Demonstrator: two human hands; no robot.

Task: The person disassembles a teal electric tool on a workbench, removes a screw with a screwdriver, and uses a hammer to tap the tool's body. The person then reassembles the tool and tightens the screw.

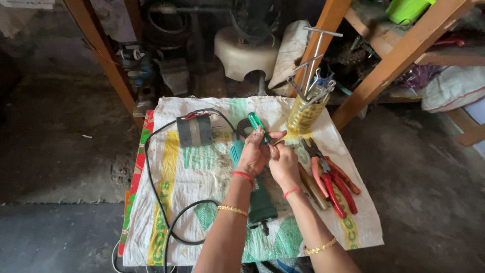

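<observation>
Worksurface is a low table covered with a white woven sack [202, 172] with green and yellow print, set on a dark concrete floor [60, 151]. Wooden frame legs [399, 55] stand far left and far right; clutter, a pale plastic stool [242, 53] and sacks lie behind. A yellow jar [303, 117] at the far edge holds T-handle wrenches [316, 60]. Red-handled pliers [331, 184] lie to the right, a wood-handled tool [310, 184] just beside them. A small dark transformer block [194, 130] sits far left, with a black cable [156, 192] looping along the left side toward the near edge.

Both forearms reach from the near edge to the table's middle, bangles and red threads at the wrists. Left hand [251, 156] is closed around a green-handled screwdriver [257, 124], which points away and up-left. Right hand [284, 163] sits touching the left, fingers pinched together on something small; what it is cannot be told. A green angle grinder [260, 199] lies lengthwise under the hands, its head by a dark round part [246, 127] at the far end.
</observation>
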